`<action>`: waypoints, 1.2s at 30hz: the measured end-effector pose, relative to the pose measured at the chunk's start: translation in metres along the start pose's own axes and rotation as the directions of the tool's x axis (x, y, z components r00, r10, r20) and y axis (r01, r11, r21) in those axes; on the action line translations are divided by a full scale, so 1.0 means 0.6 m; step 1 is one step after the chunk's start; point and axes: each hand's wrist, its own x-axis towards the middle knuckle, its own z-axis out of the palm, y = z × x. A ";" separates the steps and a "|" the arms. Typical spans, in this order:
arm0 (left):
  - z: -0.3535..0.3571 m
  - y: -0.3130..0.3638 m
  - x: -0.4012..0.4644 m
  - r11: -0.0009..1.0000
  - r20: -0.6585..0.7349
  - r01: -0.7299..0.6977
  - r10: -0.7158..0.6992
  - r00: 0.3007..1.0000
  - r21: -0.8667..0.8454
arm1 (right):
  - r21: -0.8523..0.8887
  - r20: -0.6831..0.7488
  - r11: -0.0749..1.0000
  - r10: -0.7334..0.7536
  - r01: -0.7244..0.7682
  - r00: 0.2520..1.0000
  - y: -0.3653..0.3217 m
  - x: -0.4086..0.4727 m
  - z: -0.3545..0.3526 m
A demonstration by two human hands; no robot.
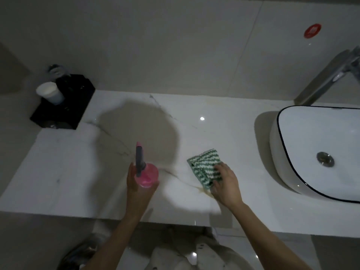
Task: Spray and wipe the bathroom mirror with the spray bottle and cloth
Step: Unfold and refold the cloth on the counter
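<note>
hands are on both tools at once, which suggests they are being gathered before turning to the mirror; no mirror shows from this downward view, so neither spraying nor wiping looks begun. left hand [136,182] has its fingers curled round the body of the pink spray bottle [146,175], holding it upright above the marble counter [224,133] with the dark nozzle head pointing away from the person, a hold that keeps the liquid level; whether a finger is on the trigger cannot be told, as the bottle is blurred. right hand [226,184] lies on the near corner of the green and white striped cloth [206,168], fingers bent down onto the fabric and seeming to pinch its edge, though the thumb is hidden and the grip is not certain. the cloth lies folded flat on the counter, just right of the bottle and well left of the white basin [282,172], probably kept on the dry stone. a black tray [78,106] with a white cup [51,92] sits in the far left corner, a faucet [331,75] rises behind the basin, and a red sticker [312,31] marks the tiled wall.
</note>
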 end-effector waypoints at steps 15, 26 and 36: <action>0.211 0.039 -0.129 0.955 -0.176 -0.175 0.219 0.960 0.238 | -0.039 0.182 0.936 -0.339 0.351 0.923 0.133 0.026 -0.051; 0.294 0.047 -0.061 0.815 0.235 -0.402 0.331 0.914 0.417 | -0.040 0.153 0.905 -0.414 0.425 0.897 0.122 0.066 -0.022; 0.286 0.080 -0.032 0.709 0.177 -0.453 0.431 0.885 0.540 | 0.342 0.054 0.932 -0.149 0.122 0.987 0.082 0.075 -0.083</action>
